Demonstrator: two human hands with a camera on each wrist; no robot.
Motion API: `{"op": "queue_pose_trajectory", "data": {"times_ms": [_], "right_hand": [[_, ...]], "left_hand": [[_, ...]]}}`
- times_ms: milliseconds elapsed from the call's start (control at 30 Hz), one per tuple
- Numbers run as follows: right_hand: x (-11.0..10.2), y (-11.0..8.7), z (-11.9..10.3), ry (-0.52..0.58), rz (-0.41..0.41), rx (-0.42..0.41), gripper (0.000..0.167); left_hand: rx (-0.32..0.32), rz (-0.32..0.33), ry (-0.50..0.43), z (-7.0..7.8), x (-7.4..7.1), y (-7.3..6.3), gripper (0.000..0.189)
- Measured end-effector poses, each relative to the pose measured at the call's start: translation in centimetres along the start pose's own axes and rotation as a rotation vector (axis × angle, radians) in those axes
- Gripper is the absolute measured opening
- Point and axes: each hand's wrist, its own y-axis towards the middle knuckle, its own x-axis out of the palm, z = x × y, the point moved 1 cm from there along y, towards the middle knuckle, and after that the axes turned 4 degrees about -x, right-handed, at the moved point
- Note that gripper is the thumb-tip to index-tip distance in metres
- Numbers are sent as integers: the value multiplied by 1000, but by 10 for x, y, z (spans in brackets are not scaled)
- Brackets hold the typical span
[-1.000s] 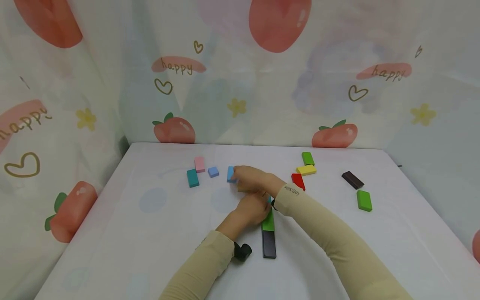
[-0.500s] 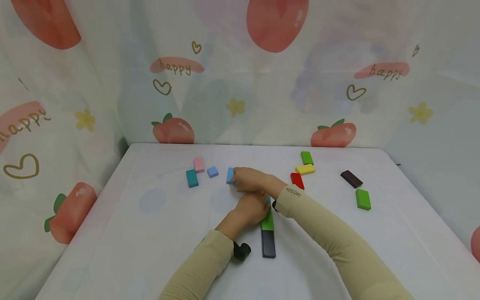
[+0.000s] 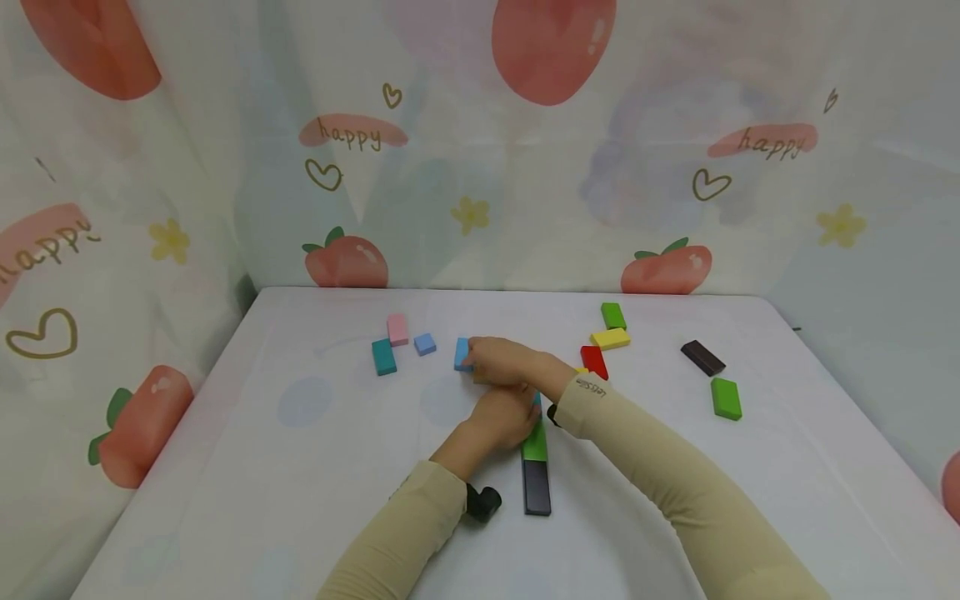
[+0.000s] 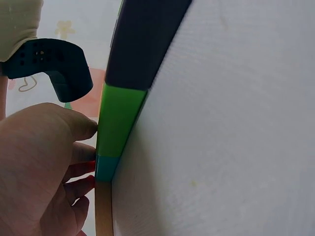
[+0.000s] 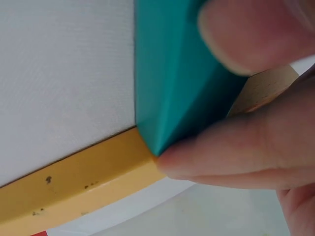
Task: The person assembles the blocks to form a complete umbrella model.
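In the head view a row of blocks runs away from me: black (image 3: 537,487), green (image 3: 535,442), then a teal block (image 5: 165,64). A wooden block (image 4: 103,209) follows the teal one in the left wrist view. My left hand (image 3: 506,414) lies over the row, thumb at the green block's edge and fingers beside the teal; the fingertips are partly hidden. My right hand (image 3: 502,362) pinches the teal block between thumb and finger, its fingertip at the corner against a specked yellow block (image 5: 83,182). A blue block (image 3: 461,354) shows beside the right hand's knuckles.
Pink (image 3: 397,329), teal-green (image 3: 384,357) and small blue (image 3: 424,343) blocks lie at the back left. At the back right are green (image 3: 613,316), yellow (image 3: 611,338) and red (image 3: 594,362) blocks. Farther right lie a dark block (image 3: 702,358) and a green one (image 3: 726,398).
My right hand and sleeve have shifted very slightly right, so a yellow edge now shows beside the right cuff. The left hand and the row stay in place.
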Motion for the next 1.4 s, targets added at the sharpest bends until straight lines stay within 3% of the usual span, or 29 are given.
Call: {"op": "queue_pose_trajectory", "data": {"times_ms": [133,167,367,400,600,1400], "right_hand": [[1,-1,-1,-14,-5,0,25],[1,-1,-1,-15,-7,2,25],[2,-1,-3,-43,-10,-4,21],[2,-1,-3,-47,-10,-4,20],[2,-2,-4,-33,-4,-16,14],[2,-7,-3,-21,4,-10,24]], "left_hand": [[4,14,-22,-1,2,0,39],[16,39,-23,-4,9,3,40],[25,58,-19,-4,11,2,38],[15,39,-20,-2,3,-1,37],[7,29,7,-1,1,-2,37],[2,13,16,1,-1,-1,36]]}}
